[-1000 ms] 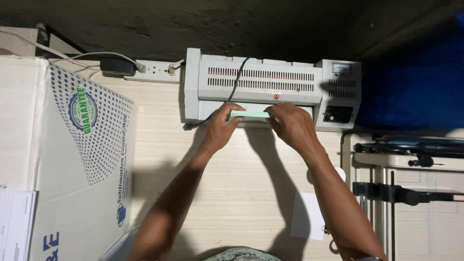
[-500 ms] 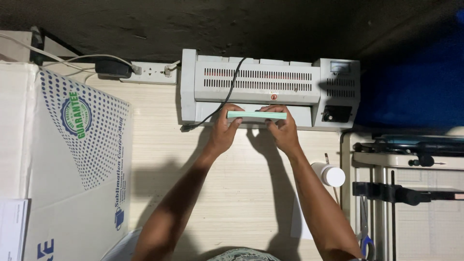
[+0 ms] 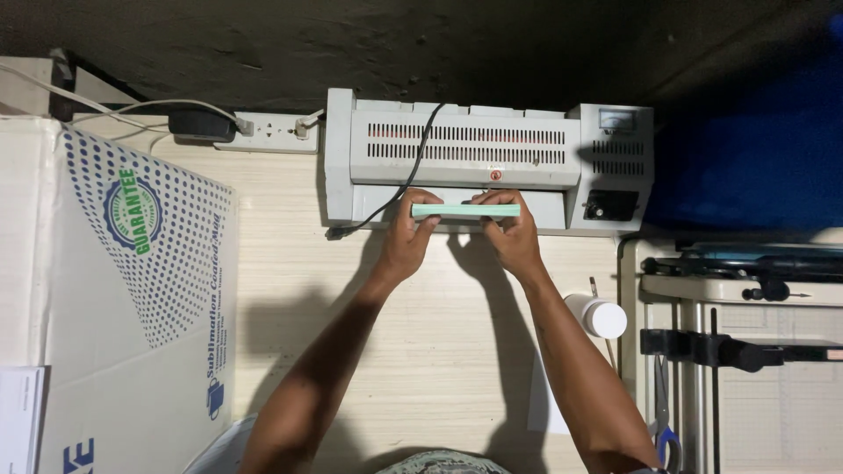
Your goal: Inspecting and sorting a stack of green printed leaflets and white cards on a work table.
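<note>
Pale green card [image 3: 465, 211] pinched at laminator [image 3: 487, 162] mouth.
Left hand [image 3: 407, 246] and right hand [image 3: 514, 241] gripping its ends; capped white bottle [image 3: 597, 316] lying on bench [image 3: 290, 263], contents hidden.

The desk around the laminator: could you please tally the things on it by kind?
Laminator: 1
Pale green sheet, held by left hand and right hand: 1
Power strip: 1
Black adapter: 1
Printed cardboard box: 1
White bottle: 1
Scissors: 1
Total: 7
</note>
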